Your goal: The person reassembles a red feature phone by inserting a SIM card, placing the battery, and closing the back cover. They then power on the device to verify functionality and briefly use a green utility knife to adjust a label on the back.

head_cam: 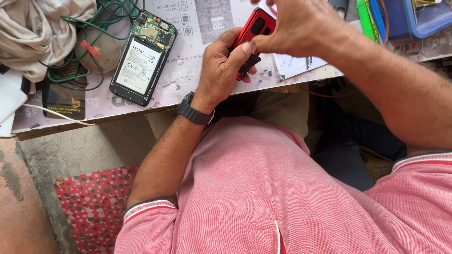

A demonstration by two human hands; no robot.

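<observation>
Top centre of frame: left hand [221,70] wraps its fingers round a red phone [256,26], gripping lower half. Right hand [296,26] pinches the phone's upper edge, fingers curled narrow. Opened smartphone [141,61] (battery exposed) lies upper left on the table [188,80], near green wires [80,28].

A single head-worn camera looks steeply down, close over the table edge [141,113] and lap.

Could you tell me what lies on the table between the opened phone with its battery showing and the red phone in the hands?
In the head view, only bare printed table cover lies between the opened phone and the red phone; a few small specks, nothing else.
</observation>
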